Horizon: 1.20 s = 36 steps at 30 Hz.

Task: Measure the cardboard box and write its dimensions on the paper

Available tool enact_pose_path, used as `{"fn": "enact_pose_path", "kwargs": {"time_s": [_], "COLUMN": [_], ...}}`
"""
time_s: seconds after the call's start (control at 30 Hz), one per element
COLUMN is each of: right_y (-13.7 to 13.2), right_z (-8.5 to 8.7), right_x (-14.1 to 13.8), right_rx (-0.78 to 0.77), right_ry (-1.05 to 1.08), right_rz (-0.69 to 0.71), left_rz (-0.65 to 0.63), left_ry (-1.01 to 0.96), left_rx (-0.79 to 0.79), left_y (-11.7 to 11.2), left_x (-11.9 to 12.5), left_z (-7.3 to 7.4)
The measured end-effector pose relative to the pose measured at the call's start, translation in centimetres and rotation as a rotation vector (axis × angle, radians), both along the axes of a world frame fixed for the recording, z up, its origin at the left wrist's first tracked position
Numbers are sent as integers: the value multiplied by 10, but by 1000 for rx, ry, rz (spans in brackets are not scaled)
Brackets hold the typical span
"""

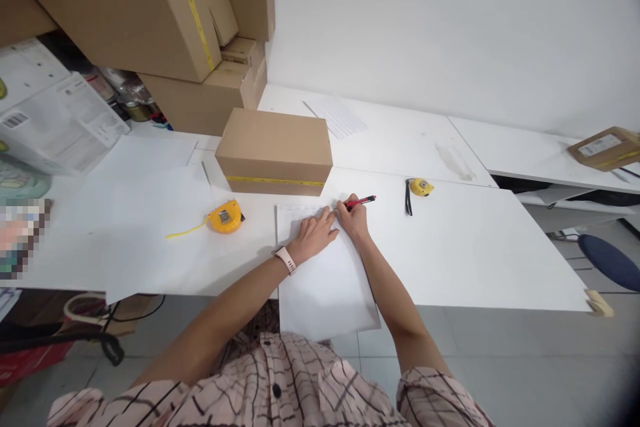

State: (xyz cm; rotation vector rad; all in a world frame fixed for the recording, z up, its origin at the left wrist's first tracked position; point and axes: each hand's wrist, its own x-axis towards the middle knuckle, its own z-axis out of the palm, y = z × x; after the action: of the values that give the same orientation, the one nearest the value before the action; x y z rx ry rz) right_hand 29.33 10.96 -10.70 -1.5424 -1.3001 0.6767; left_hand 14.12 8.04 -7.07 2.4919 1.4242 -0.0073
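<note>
My right hand (354, 218) is closed around a red and black pen (367, 200), its tip low at the upper right of a white paper sheet (325, 287). Flat on that sheet lies my left hand (314, 235), fingers stretched out towards the pen; a pale watch band is on its wrist. The sheet hangs over the table's front edge and carries faint marks along its top. Just behind it stands a closed cardboard box (275, 143) with a yellow stripe. An orange tape measure (226, 217) with some tape pulled out lies to the left.
A yellow tape measure (421, 187) with a black strap lies right of my hands on the white table (465, 247). Large cardboard boxes (135, 13) are stacked at the back left. Another printed sheet (337, 115) rests near the wall. A blue stool seat (610, 260) stands at the far right.
</note>
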Motion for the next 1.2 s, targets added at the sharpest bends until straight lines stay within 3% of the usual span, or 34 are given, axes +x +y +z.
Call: {"fn": "enact_pose_path", "kwargs": {"time_s": [1.2], "right_y": [1], "right_z": [2], "right_x": [1], "right_rx": [-13], "right_ry": [31], "right_rz": [-42], "left_rz": [8], "left_ry": [-12], "left_rx": [34], "left_y": [1], "left_x": [7], "left_z": [-9]}}
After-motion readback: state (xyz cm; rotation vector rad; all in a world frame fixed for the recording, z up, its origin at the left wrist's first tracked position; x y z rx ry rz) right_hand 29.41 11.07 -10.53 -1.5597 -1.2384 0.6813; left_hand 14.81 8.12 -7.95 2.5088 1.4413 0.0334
